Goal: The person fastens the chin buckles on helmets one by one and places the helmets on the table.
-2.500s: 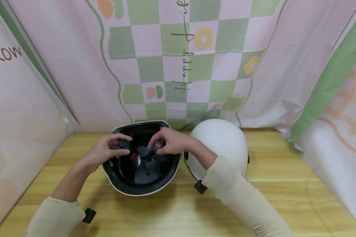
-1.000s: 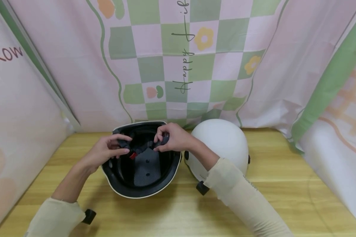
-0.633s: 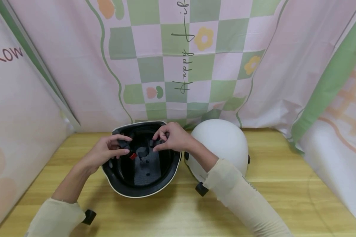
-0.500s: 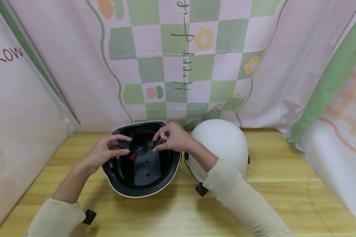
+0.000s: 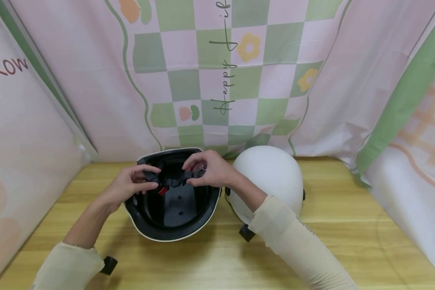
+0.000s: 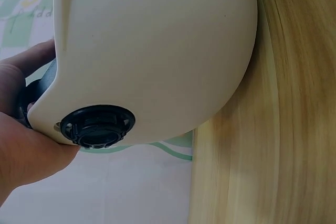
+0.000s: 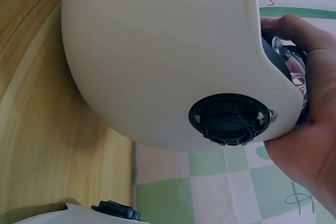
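An upturned helmet with a white shell (image 6: pixel 157 51) and a black lining (image 5: pixel 177 229) rests on the table. My left hand (image 5: pixel 127 182) holds a black strap piece at the helmet's left side, thumb and fingers curled round it. At the opposite side, my right hand (image 5: pixel 215 171) grips the other end of the chin strap (image 5: pixel 176 182), which runs across the opening. A red tab (image 5: pixel 162 191) shows beside the left fingers. In the right wrist view, something clear and shiny (image 7: pixel 295 66) lies in the right hand, partly hidden by fingers and shell.
A second white helmet (image 5: pixel 266 177) stands dome up to the right, under the right forearm. The wooden table (image 5: pixel 188 266) meets a patterned curtain (image 5: pixel 210 80) behind. Each helmet side in the wrist views carries a round black fitting (image 7: pixel 229 120).
My right hand has risen slightly and its fingers have shifted on the strap. The strap sagged 0.6 s ago and now lies higher across the opening. My left hand has stayed in place.
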Demonstrator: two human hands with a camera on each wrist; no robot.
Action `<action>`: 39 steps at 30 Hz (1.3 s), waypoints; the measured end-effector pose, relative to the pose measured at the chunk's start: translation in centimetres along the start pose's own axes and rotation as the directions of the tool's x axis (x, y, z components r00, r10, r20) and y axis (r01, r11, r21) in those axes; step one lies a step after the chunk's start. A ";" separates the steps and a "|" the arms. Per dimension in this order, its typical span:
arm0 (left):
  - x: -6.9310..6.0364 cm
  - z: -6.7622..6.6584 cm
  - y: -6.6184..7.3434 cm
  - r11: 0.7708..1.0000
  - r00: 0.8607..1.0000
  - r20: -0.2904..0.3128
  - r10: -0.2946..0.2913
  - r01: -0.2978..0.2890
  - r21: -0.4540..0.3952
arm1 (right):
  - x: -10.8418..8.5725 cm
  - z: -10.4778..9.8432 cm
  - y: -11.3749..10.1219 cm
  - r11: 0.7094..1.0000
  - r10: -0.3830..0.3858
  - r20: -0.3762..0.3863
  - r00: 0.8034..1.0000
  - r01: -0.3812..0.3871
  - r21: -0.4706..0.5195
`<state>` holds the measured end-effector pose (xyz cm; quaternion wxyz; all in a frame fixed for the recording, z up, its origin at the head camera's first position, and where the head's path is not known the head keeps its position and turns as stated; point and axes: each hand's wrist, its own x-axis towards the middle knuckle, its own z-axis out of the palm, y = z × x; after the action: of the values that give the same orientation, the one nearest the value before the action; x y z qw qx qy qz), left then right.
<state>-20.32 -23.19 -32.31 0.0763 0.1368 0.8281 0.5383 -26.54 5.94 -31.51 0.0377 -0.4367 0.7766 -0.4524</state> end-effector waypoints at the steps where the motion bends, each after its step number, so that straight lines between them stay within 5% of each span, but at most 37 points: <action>1: 0.0 0.0 0.0 1.000 1.000 -0.002 -0.001 0.001 -0.001 | 0.0 0.0 -0.1 1.000 0.000 0.002 1.000 0.000 -0.014; 13: -0.1 0.0 0.1 1.000 1.000 -0.006 -0.008 0.008 -0.011 | 0.0 0.0 -0.8 0.986 -0.142 -0.098 0.985 0.132 -0.103; 24: -0.1 0.0 0.0 1.000 1.000 -0.013 -0.009 0.009 -0.002 | -0.2 0.1 -1.4 0.925 -0.369 -0.242 0.897 0.329 -0.191; 26: -0.1 0.0 0.0 1.000 1.000 -0.014 -0.011 0.011 -0.001 | -0.3 0.3 -1.3 0.939 -0.344 -0.273 0.898 0.324 -0.118; 29: -0.1 0.0 0.0 1.000 1.000 -0.015 -0.007 0.007 -0.001 | -0.4 0.7 -1.4 0.964 -0.207 -0.331 0.920 0.251 0.093; 31: -0.2 0.0 0.0 1.000 1.000 -0.015 -0.006 0.006 0.001 | -0.4 0.9 -1.5 0.946 -0.086 -0.352 0.932 0.187 0.264; 35: -0.2 0.1 0.1 1.000 1.000 -0.019 -0.006 0.007 0.010 | -0.2 1.0 -2.0 0.834 0.134 -0.335 0.933 0.076 0.546; 39: -0.2 0.1 0.1 1.000 1.000 -0.018 -0.007 0.007 0.020 | -0.2 1.0 -2.1 0.730 0.239 -0.294 0.925 0.028 0.683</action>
<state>-20.11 -23.09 -32.30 0.0692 0.1298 0.8346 0.5308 -24.65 4.97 -30.59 0.0759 -0.2562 0.5761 -0.7724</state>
